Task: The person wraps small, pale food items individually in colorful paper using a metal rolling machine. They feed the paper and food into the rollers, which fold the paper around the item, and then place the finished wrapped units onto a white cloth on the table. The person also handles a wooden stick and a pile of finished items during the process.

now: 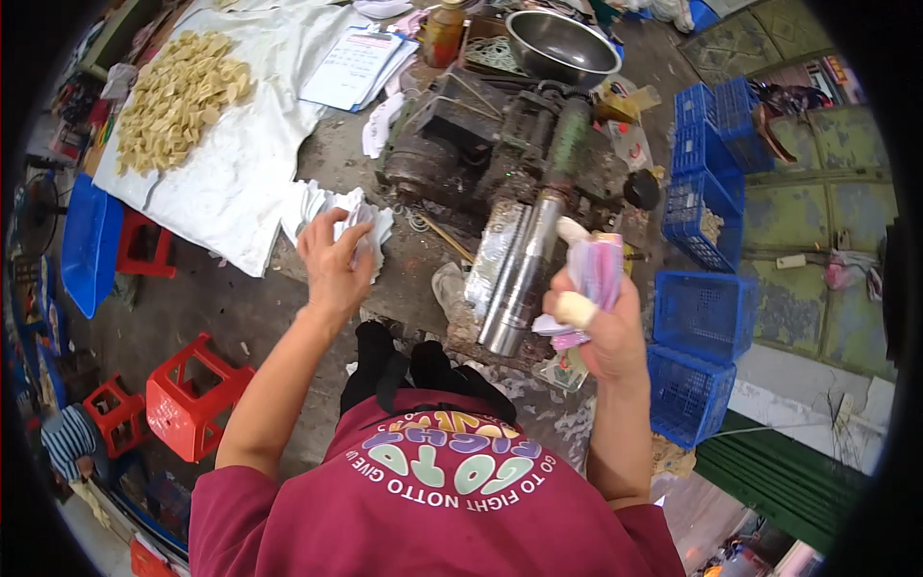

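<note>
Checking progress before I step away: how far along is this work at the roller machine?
Done: pale yellow pieces lie spread on the white cloth. In hand: left hand grips crumpled white paper; right hand holds a pinkish bundle. Left: the steel rollers look bare.

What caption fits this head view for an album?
Left hand grips white crumpled paper; right hand holds a pinkish bundle beside a grimy roller machine.

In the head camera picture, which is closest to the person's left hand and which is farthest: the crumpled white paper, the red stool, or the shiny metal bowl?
From the left hand:
1. Crumpled white paper: the fingers are touching it, on the work surface.
2. Red stool: below the forearm, on the floor to the person's left.
3. Metal bowl: farthest, at the top behind the grimy machine.
</note>
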`<state>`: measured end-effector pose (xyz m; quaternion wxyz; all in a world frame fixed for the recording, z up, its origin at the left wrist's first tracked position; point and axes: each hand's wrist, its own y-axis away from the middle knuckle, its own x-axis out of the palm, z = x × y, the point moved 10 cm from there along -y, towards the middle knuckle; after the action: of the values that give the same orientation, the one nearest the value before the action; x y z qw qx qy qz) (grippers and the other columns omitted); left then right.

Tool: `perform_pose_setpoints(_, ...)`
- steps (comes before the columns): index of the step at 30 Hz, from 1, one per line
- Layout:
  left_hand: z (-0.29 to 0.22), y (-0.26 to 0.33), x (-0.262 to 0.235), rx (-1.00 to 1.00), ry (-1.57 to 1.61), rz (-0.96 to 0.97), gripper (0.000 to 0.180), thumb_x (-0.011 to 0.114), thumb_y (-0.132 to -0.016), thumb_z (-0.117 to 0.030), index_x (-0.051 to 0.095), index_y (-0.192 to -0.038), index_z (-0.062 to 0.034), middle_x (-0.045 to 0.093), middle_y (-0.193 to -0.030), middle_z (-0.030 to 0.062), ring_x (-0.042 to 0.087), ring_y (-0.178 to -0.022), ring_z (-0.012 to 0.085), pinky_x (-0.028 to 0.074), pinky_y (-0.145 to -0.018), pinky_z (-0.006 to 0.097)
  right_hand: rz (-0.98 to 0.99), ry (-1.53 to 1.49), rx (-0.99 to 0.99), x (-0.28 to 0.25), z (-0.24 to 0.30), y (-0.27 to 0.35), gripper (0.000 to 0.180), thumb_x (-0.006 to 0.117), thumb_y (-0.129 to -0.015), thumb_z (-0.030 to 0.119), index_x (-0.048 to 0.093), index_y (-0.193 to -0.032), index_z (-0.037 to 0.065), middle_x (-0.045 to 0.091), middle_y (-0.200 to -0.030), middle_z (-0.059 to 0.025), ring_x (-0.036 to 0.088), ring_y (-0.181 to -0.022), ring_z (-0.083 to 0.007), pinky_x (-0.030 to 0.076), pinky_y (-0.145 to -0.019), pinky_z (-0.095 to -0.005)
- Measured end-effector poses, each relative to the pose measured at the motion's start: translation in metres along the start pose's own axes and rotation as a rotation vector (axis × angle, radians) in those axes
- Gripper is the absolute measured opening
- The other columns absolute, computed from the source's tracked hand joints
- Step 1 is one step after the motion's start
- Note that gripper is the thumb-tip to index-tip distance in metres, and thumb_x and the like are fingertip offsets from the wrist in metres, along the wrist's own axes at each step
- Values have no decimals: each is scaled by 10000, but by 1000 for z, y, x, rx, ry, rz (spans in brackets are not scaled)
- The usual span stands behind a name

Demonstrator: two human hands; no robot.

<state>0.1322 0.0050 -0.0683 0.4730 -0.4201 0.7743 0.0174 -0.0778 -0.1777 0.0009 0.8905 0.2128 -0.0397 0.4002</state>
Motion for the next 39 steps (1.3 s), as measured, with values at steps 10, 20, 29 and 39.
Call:
perform_pose_setpoints(10, -164, -17, 24, -458, 1362, 695, 106, 662, -849, -94, 648, -873, 8, 643, -814, 27, 595, -749, 94, 468, -704, 234, 202, 10, 58, 33, -6, 9, 707, 766, -681, 11, 443, -1309, -2, 569, -1131, -36, 564, -1025, -108, 464, -908, -268)
perform_pose_setpoints(20, -173, -11, 36, -592, 1600, 612, 129, 653, -871, -95, 638, -905, 29, 657, -815, 44, 598, -714, 67, 487, -642, 221, 111, 60, -31, 24, 5, 14, 712, 784, -686, 5, 440, -1309, 3, 574, -1101, -19, 557, -1010, -94, 485, -866, -264)
perform_pose_setpoints(29, -188, -15, 36, -483, 1321, 637, 121, 678, -857, -102, 636, -839, 10, 652, -732, 33, 602, -688, 83, 485, -635, 224, 237, -134, -73, 21, 8, 15, 743, 814, -654, 20, 446, -1299, -1, 579, -1051, -15, 569, -957, -84, 506, -804, -255)
perform_pose_setpoints(39, -191, -30, 8, 11, 1182, 307, 115, 615, -893, -108, 624, -861, 2, 576, -760, 56, 547, -686, 113, 435, -624, 267, 6, -189, -164, -23, 22, 10, 553, 676, -793, 87, 464, -1290, -27, 658, -828, -109, 647, -669, -169, 541, -620, -295)
